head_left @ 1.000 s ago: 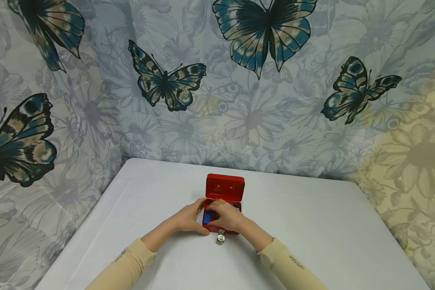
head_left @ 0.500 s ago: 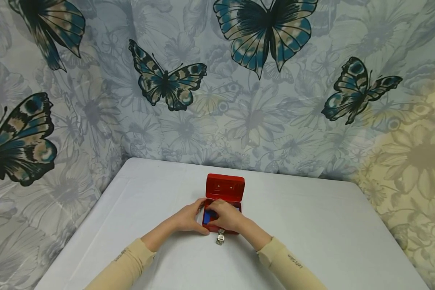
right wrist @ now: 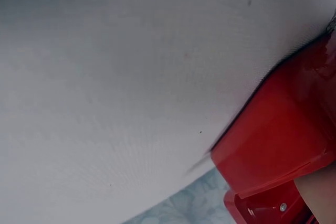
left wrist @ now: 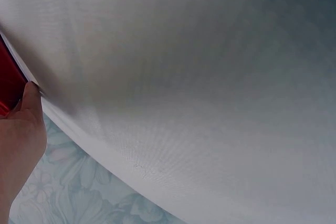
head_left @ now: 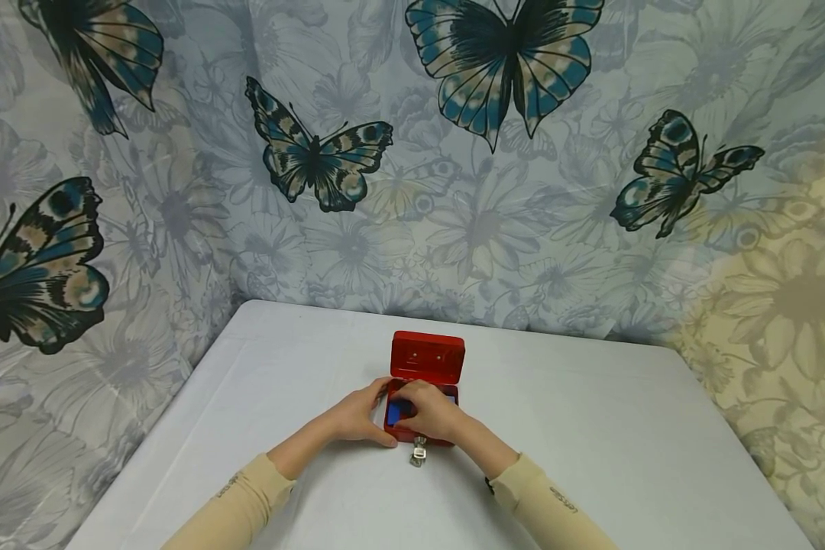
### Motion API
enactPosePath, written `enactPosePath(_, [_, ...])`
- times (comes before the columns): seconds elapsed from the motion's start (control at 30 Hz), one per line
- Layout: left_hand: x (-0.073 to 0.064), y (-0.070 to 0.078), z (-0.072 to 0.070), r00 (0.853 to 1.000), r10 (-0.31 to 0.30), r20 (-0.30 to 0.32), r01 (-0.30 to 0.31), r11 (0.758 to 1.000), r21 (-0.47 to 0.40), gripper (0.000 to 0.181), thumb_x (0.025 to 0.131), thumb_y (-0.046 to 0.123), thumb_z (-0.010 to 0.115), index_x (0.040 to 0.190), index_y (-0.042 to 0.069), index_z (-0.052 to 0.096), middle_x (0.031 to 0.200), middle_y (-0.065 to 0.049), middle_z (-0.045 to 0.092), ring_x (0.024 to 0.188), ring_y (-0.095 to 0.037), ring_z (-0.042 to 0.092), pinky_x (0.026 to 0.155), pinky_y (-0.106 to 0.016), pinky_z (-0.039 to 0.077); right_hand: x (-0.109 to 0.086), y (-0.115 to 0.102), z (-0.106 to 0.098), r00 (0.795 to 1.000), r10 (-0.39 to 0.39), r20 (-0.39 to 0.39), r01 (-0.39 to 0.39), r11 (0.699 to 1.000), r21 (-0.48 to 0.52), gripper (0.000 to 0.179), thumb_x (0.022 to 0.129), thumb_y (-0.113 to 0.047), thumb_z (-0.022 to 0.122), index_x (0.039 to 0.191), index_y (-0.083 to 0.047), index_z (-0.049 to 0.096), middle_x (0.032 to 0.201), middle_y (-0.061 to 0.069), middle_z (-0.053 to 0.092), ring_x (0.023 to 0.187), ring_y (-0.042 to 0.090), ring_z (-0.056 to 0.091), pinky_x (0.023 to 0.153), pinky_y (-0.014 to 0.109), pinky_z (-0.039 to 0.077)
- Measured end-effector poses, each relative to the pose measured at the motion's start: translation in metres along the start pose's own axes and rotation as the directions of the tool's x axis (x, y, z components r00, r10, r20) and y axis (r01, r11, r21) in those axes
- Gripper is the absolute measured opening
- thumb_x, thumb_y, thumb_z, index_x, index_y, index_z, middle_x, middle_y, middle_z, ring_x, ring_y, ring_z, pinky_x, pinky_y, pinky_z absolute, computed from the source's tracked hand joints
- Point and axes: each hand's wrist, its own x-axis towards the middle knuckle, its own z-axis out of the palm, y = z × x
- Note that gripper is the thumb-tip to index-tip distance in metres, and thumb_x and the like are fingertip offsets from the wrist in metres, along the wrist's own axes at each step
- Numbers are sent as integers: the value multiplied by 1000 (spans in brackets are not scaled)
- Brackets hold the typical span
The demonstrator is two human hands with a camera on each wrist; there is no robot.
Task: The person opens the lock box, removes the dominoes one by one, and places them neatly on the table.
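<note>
A small red cash box (head_left: 447, 438) stands on the table with its lid (head_left: 427, 357) raised at the back. My left hand (head_left: 357, 413) grips the box's left side, thumb at the front corner and fingers toward the back corner. In the left wrist view that hand (left wrist: 23, 129) lies against the red box (left wrist: 9, 80). My right hand (head_left: 431, 410) reaches down into the box with bent fingers; I cannot tell whether they pinch something. Beside the fingers, a blue piece (head_left: 393, 413) shows inside. Silver keys (head_left: 418, 452) hang at the box's front.
A white cloth covers the table (head_left: 591, 428). Behind it and at the sides hangs a floral backdrop (head_left: 481, 221) with large butterflies. In the right wrist view, the red box's side wall (right wrist: 273, 135) stands next to white cloth (right wrist: 115, 87).
</note>
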Motion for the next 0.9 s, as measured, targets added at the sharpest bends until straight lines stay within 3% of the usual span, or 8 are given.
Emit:
enactPosePath(0.53, [0, -3, 1, 1000, 10, -17, -10, 1000, -2, 105, 69, 36, 89, 150, 9, 29, 148, -12, 42, 130, -32, 47, 105, -45, 42, -7, 5, 1, 994, 85, -74, -64, 967, 246, 45, 84, -22, 78, 124, -8, 64, 124, 6, 64, 116, 24, 58, 99, 46, 48])
enactPosePath(0.67, [1, -4, 3, 1000, 0, -10, 0, 1000, -2, 105, 69, 35, 89, 150, 8, 28, 149, -13, 40, 131, -31, 46, 106, -44, 41, -13, 6, 1, 988, 136, -79, -100, 929, 355, 44, 85, -22, 77, 125, -9, 64, 125, 7, 63, 114, 25, 59, 95, 41, 51])
enactPosePath(0.9, [1, -3, 2, 1000, -9, -3, 9, 1000, -1, 104, 69, 34, 88, 149, 5, 28, 151, -12, 39, 135, -28, 42, 109, -41, 39, -22, 5, -2, 972, 230, -59, -163, 828, 536, 43, 86, -18, 76, 126, -8, 63, 127, 13, 61, 110, 32, 63, 89, 35, 54])
